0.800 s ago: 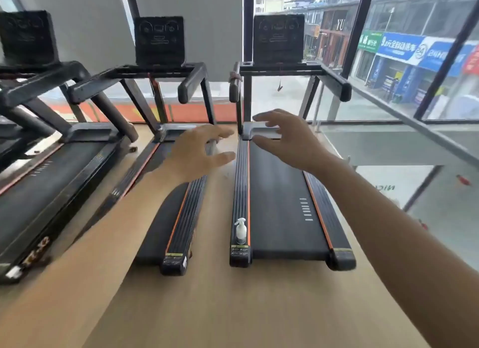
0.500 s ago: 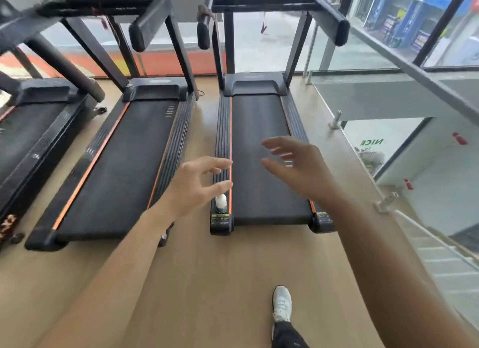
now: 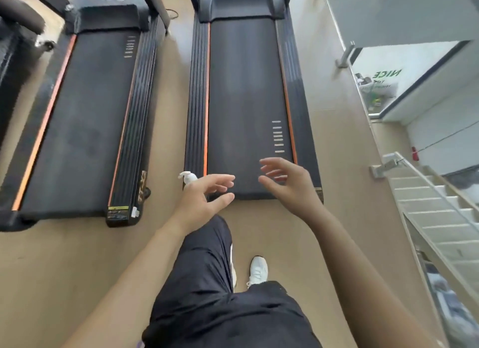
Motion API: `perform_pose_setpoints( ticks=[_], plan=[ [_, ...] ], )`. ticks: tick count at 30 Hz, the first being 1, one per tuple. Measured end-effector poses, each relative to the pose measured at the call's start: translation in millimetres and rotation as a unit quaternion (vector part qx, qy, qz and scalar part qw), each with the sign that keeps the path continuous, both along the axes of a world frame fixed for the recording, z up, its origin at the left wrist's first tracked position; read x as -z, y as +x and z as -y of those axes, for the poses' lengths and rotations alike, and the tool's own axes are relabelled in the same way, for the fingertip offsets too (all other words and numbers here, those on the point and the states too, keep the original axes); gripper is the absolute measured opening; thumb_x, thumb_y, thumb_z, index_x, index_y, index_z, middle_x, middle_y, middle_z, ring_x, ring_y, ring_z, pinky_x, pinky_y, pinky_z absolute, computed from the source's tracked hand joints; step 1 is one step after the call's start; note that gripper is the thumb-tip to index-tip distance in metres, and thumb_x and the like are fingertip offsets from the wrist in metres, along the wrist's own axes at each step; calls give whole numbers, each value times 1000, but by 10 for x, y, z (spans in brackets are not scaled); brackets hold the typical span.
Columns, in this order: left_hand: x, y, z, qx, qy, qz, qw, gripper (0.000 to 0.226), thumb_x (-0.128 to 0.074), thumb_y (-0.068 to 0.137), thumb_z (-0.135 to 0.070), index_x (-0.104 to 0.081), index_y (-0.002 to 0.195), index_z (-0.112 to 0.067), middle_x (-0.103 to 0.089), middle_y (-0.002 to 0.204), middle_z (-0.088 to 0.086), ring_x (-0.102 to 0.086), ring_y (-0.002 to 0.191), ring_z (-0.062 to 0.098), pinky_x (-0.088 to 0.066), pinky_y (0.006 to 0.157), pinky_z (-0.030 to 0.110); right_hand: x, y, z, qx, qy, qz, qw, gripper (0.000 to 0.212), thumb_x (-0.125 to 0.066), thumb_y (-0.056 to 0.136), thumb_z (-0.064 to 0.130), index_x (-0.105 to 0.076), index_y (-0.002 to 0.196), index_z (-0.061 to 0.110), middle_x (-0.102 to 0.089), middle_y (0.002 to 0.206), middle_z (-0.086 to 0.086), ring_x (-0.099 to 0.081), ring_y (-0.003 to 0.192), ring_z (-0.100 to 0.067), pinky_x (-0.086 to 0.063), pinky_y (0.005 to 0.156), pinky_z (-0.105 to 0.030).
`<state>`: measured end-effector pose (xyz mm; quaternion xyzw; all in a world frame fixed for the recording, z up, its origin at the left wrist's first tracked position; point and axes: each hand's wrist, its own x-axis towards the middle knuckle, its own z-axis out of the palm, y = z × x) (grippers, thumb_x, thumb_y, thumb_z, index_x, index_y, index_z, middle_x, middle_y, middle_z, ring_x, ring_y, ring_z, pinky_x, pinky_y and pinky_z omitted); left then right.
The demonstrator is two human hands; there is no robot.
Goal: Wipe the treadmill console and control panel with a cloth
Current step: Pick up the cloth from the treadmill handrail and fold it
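Below, left hand (image 3: 201, 199) spread above pump bottle (image 3: 188, 178), treadmill (image 3: 248, 93) rear edge

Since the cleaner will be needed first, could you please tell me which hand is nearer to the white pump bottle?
The left hand is nearer, open and overlapping the white pump bottle in view. The right hand, also open, is across the treadmill belt to its right.

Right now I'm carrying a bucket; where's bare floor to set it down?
Free: the floor strip between the two treadmills, and the floor between the right treadmill and the stair railing. Crowded: the right treadmill's rear left corner, with the pump bottle and left hand.
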<state>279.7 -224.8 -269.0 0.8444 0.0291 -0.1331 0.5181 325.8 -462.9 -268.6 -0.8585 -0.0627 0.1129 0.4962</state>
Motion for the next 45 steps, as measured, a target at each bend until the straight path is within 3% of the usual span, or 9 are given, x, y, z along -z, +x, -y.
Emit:
perform_pose_setpoints(
  ticks=[3,11,17,20,25,32,37,45],
  plan=[
    [74,594,-42,20,16,-9,1000,35,-75,91,-16,-71,125,-26,-73,113,-15,-67,105,-2,-48,89,8,120,513,-41,-9,-19,-27,999,29,-74,91,23,-70,120,22,-73,102,10,-69,94,-7,-58,90,-32],
    [544,2501,-513,5,17,-38,999,31,-76,90,-22,-71,117,-39,-74,108,-21,-67,103,-3,-47,84,13,374,2374,-303,-63,-109,-71,990,28,-71,91,22,-71,119,21,-74,104,6,-69,95,-11,-57,92,-33],
    [243,3974,-1041,45,35,-135,989,27,-75,88,-27,-73,112,-39,-75,104,-17,-69,100,7,-55,99,37,-132,3876,-729,-217,-267,-181,921,36,-65,96,33,-63,131,24,-71,115,5,-66,101,-13,-52,98,-35],
    [-180,4660,-1162,66,42,-136,988,25,-73,83,-36,-71,107,-45,-75,102,-16,-70,97,9,-55,100,41,-495,4483,-917,-196,-254,-189,928,36,-66,95,33,-64,130,22,-72,116,2,-68,101,-16,-54,97,-37],
    [-828,5563,-1208,67,67,-137,986,28,-72,90,-32,-71,118,-33,-73,106,-17,-68,100,9,-55,100,43,-1010,5277,-1016,-164,-229,-203,938,36,-67,93,36,-65,128,24,-72,116,3,-66,100,-13,-51,100,-36],
    [-1346,6642,-1078,12,52,-135,989,28,-74,89,-26,-73,117,-31,-74,104,-14,-69,98,13,-57,98,39,-1361,6443,-891,-141,-174,-216,950,36,-69,92,33,-67,127,23,-72,114,2,-69,101,-14,-53,96,-32],
    [-1431,7434,-933,-55,62,-137,987,26,-71,92,-20,-73,116,-30,-74,102,-13,-68,95,10,-57,95,34,-1274,7596,-890,-171,-170,-183,953,29,-68,92,35,-67,121,27,-73,107,9,-66,94,-10,-46,85,-26],
    [-1843,8593,-998,-162,82,-141,973,30,-69,93,-17,-73,121,-29,-75,103,-11,-69,99,12,-56,97,34,-1502,9360,-1248,-316,-202,-138,917,32,-64,95,34,-65,125,25,-72,112,8,-67,102,-16,-51,92,-31]
  ],
)
